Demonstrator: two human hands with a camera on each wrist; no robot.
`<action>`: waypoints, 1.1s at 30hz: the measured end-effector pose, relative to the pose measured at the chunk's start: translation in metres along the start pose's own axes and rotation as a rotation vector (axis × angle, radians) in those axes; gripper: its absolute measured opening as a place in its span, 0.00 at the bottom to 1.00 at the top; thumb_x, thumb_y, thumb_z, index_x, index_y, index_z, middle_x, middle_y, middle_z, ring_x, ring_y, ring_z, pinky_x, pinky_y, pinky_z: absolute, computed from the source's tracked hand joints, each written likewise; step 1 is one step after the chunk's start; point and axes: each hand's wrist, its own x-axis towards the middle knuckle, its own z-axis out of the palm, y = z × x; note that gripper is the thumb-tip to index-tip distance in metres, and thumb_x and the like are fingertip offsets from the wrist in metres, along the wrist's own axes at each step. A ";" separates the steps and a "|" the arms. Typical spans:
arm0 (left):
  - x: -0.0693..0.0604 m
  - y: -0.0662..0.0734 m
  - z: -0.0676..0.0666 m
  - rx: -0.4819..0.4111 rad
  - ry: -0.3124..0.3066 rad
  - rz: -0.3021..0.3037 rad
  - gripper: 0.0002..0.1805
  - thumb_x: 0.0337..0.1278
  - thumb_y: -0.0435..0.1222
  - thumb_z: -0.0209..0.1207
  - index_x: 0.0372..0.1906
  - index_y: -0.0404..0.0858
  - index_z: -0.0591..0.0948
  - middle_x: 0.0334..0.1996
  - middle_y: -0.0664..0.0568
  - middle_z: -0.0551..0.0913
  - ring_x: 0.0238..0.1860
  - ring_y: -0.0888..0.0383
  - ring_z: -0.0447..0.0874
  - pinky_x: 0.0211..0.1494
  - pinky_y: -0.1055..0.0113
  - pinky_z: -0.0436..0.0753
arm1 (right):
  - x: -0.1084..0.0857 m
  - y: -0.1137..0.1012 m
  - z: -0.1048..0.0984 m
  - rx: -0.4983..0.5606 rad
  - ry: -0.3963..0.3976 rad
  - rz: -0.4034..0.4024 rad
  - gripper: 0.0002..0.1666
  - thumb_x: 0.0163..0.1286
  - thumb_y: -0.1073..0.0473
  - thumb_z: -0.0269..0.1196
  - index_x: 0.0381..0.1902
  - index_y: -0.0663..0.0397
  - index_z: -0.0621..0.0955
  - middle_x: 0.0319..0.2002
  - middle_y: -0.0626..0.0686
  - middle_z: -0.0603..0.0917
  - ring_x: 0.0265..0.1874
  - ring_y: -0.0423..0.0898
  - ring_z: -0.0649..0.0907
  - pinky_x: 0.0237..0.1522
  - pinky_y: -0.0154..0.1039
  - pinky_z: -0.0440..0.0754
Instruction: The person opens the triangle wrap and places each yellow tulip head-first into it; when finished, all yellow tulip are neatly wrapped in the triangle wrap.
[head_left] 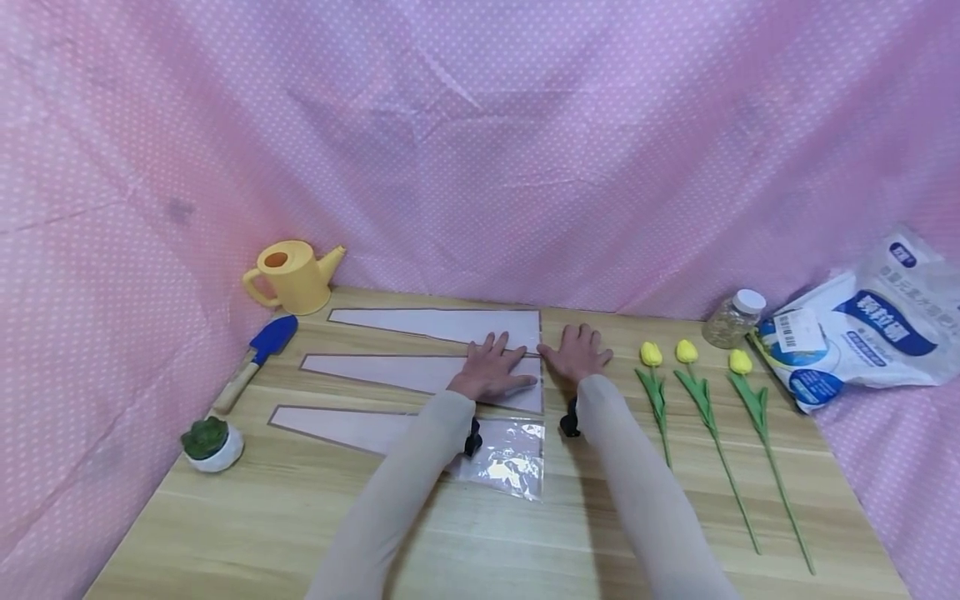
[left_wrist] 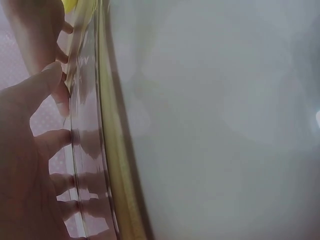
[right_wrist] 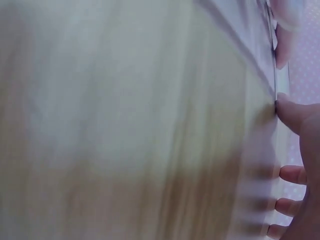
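Left hand (head_left: 492,368), fingers spread and gripping nothing, rests on the middle tapered white, dark-edged sheet (head_left: 397,372) of three on the pale wooden bench (head_left: 225,517), likely steadying it flat; right hand (head_left: 577,354), splayed and unladen, lies beside its right edge.

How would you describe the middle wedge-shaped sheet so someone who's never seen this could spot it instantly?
On the wooden table, find the pale, brown-edged wedges tapering leftward: a far sheet and a near sheet. The middle sheet lies between them. Unlike its neighbours, it has the palm of the left hand over it.
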 end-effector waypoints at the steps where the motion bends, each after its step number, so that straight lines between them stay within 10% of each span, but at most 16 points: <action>1: 0.000 0.000 0.000 0.000 0.002 0.000 0.43 0.65 0.70 0.41 0.79 0.56 0.55 0.82 0.44 0.44 0.82 0.39 0.40 0.79 0.33 0.46 | 0.001 0.000 0.000 0.006 0.008 0.008 0.48 0.67 0.28 0.54 0.66 0.62 0.66 0.74 0.70 0.58 0.73 0.71 0.57 0.65 0.80 0.53; 33: -0.001 0.001 -0.004 -0.003 -0.021 -0.011 0.43 0.64 0.70 0.42 0.79 0.57 0.56 0.82 0.45 0.44 0.82 0.40 0.40 0.79 0.33 0.46 | 0.006 -0.007 -0.013 0.144 -0.035 0.057 0.42 0.62 0.36 0.67 0.64 0.57 0.72 0.72 0.66 0.61 0.74 0.67 0.57 0.68 0.80 0.48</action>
